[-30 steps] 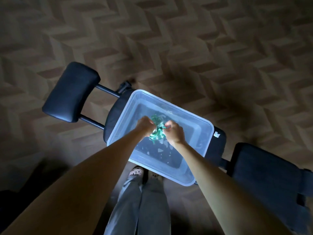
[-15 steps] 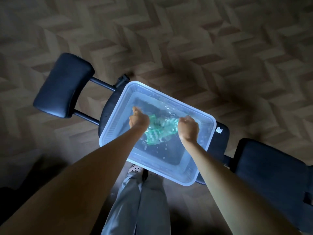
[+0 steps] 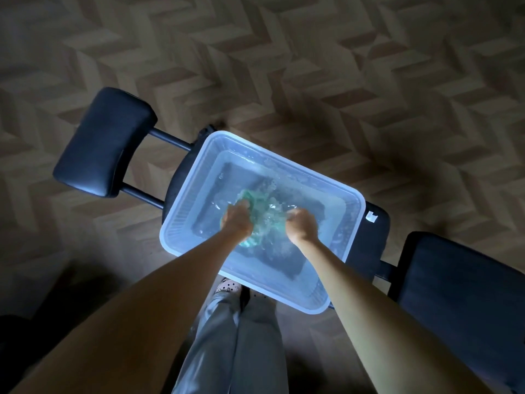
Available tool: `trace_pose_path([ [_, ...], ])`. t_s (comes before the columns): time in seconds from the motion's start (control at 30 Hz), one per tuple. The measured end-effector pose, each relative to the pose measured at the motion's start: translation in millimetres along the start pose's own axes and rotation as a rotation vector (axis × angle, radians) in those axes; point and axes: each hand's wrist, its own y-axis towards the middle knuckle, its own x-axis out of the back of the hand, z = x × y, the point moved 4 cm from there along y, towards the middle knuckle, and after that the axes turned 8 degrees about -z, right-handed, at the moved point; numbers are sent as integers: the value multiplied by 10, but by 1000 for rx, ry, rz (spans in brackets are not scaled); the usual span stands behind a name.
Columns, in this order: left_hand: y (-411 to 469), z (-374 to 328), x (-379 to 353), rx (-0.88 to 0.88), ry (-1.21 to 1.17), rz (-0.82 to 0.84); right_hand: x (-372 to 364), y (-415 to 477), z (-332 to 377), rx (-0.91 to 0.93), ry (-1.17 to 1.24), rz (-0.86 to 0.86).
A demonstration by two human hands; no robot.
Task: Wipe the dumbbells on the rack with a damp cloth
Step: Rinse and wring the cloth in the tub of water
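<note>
My left hand (image 3: 237, 221) and right hand (image 3: 302, 226) curl tight around the green cloth (image 3: 267, 217). It is bunched underwater, stretching fist to fist inside the water-filled clear plastic tub (image 3: 181, 223).

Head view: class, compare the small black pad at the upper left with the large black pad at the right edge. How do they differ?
The small black pad lies wholly in view; the large black pad is cut off by the frame's edge. The small pad is rounded and sits on two dark bars; the large pad looks broader and flatter. Both are black, padded and flank the clear tub.
</note>
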Motion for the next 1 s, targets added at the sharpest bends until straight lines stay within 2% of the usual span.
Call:
trace_pose_path([
  [0.07,0,-17,9,-22,5,-40,-5,10,45,-30,182,17],
  [0.13,-1,-27,-16,-38,26,53,-52,-17,108,-71,295,199],
  [0.17,-12,-27,-8,-33,34,102,-57,10,104,-87,274,229],
  [0.27,-24,-30,32,-54,70,105,24,86,18,-82,129,83],
  [0.37,-96,-47,-24,-29,98,149,-92,7,21,-44,126,230],
  [0.4,-117,-47,-42,-9,117,163,-85,-26,17,-47,90,231],
  [0.5,-81,-10,-6,44,93,105,17,19,-10,-67,43,26],
  [0.57,-53,48,73,106,40,-1,62,13,21,-76,183,-29],
  [0.63,-69,65,142,126,10,-87,118,-29,81,-100,301,9],
  [0.73,-160,-14,220,16,51,-82,224,-124,127,-263,577,82],
  [0.8,-206,-105,199,-149,20,-3,280,-242,179,-342,805,188],
  [0.87,-312,-205,167,-241,-138,193,329,-350,251,-295,921,279],
  [0.93,-428,-241,194,-251,-179,327,383,-431,322,-242,1023,330],
  [1.0,-495,-216,259,-227,-147,345,474,-491,406,-200,1152,354],
])
